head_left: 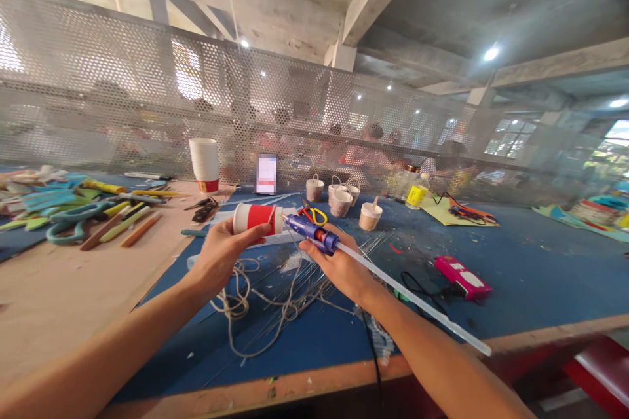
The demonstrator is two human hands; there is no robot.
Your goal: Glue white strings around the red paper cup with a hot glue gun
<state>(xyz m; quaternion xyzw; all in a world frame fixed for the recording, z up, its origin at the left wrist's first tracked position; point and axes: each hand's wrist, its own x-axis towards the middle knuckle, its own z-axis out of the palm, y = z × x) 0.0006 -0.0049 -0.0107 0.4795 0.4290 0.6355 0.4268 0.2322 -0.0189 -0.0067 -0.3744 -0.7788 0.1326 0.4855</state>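
Note:
My left hand (223, 250) is wrapped round a red and white paper cup (260, 215), which lies on its side in the air over the table. In my right hand (339, 262) is a blue hot glue gun (307, 229), its nozzle at the cup's right end; whether it touches I cannot tell. A long, clear glue stick (417, 299) juts from the gun's back toward the lower right. Below both hands a loose grey cord (285, 314) lies in coils on the blue table top. Yellow-handled scissors (317, 215) lie just behind the gun.
Several small cord-wrapped cups (340, 201) and a cup with a stick (370, 216) stand behind. A phone (266, 174) leans by the perforated screen (147, 105), near stacked paper cups (204, 167). Tools and blue scissors (73, 219) lie left; a magenta box (462, 278) lies right.

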